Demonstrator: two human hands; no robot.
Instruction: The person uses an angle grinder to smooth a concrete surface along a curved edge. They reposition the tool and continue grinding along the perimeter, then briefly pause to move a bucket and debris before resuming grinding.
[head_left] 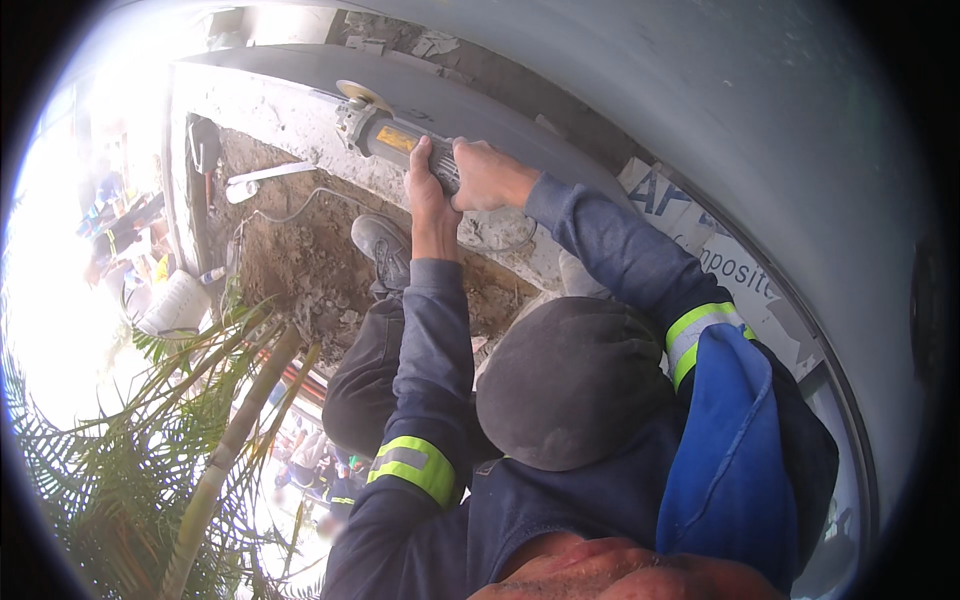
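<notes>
My left hand (431, 190) grips the grey angle grinder (395, 138) with its thumb along the body, and my right hand (488, 178) is wrapped round the same tool just to the right. A pale yellowish disc (362, 92) sits on the grinder's far end, over the rough whitish concrete ledge (250, 98). Whether the disc touches the concrete I cannot tell.
Below the ledge are dirt and rubble (300, 240), my shoe (380, 250), a cable and a white tube (272, 172). A white bucket (175, 305) and a palm (240, 420) are at left. A grey curved surface (780, 120) runs along the right.
</notes>
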